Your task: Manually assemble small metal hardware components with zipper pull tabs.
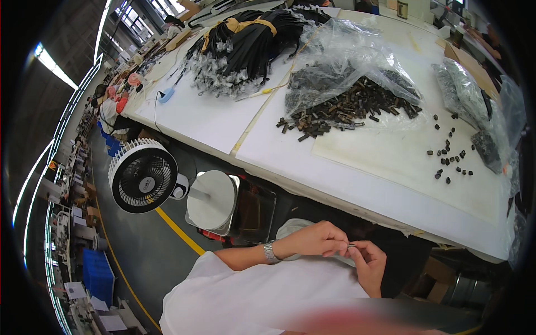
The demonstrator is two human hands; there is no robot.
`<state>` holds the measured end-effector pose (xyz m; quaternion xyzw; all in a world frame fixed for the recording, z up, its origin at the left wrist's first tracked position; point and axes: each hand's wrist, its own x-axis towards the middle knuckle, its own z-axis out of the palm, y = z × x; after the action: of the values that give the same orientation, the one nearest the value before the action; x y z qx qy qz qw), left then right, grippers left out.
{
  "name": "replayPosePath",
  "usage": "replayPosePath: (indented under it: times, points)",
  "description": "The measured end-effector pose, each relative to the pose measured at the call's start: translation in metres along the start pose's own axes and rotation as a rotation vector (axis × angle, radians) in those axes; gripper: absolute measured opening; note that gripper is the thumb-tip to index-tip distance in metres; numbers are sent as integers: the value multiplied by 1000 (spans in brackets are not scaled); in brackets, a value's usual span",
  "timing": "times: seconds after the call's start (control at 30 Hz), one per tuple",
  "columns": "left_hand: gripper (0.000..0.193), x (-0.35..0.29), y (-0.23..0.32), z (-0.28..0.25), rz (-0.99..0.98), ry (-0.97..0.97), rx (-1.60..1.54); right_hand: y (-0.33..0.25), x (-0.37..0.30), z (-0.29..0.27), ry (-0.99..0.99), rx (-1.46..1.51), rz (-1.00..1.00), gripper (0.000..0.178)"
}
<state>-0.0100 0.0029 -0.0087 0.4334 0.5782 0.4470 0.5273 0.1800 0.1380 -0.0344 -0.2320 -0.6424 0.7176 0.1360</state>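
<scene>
Far L of frame: lit ceiling tubes [54, 65], UL; blue bin [98, 276] on floor, lower L. Co-worker [110, 115] in light top at far bench, UL.

L of ctr: fan [144, 177], white casing, blk grille, just beside round white top [212, 200]. Yellow floor line [181, 231] runs below both.

Upper ctr: bundle of blk strips [251, 53] w/ clear end pcs, bound w/ yellow ties, lying on white table [363, 162]. Yellow-handled tool [271, 90] just below bundle, pointing toward L.

Lower ctr: L hand [321, 239], metal-band watch [271, 252] at wrist, comes in from L over white garment [268, 290]. Fingers bent, fingertips pinched narrow on sm. dark pc [350, 245]. Pc sits between the two hands, in front of table edge, clear of tabletop; exact kind too sm. to tell.

Upper ctr to R: clear plastic bag [357, 53], mouth toward viewer, dark brown tubular pcs [346, 109] inside and spilled onto table.

R of ctr, low: R hand [368, 262], thumb and forefinger close together at same pc; grip partly hidden, cannot tell how firm.

R side: loose blk pcs [446, 162] scattered on table, apart from brown pile. Further R, filled clear bags [474, 100] near table's edge.
</scene>
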Motion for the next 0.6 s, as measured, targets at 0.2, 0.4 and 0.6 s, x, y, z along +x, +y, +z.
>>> replayPosePath:
  times: [0.2,0.4,0.6]
  points:
    - [32,4,19,-7,-238,39,-422,-23,13,4,0,96,-6,25]
    - [33,7,-8,-8,-238,-37,-612,-19,11,6,-24,150,-15,28]
    - [32,7,-15,-7,-280,-104,-856,-24,14,2,-54,249,38,24]
